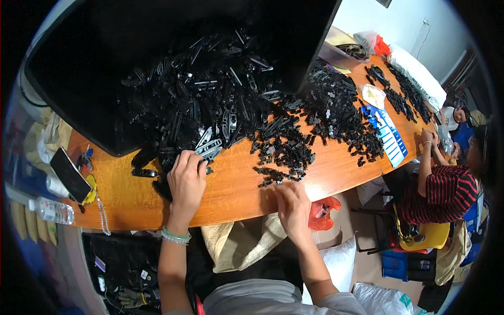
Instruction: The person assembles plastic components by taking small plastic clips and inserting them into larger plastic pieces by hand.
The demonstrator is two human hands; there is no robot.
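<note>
My left hand (187, 177) is at the near edge of a heap of long black plastic parts (210, 105). Its fingers curl round a black plastic part (209, 170), of which only an end shows past the fingertips. Shiny slotted black pieces (211, 149) lie just beyond it. Over the table's near edge, my right hand (294, 207) has its fingers bent and drawn together. Whatever they may hold is hidden. Just past that hand is a pile of small black clips (283, 152). Dark curved parts (145, 172) rest to the left of my left hand.
A big black tray (79, 79) leans over the wooden table (236, 197). A phone (70, 175) and water bottle (52, 210) stand at left. An open woven sack (244, 244) hangs below the edge. At right sits a person in a striped shirt (441, 194).
</note>
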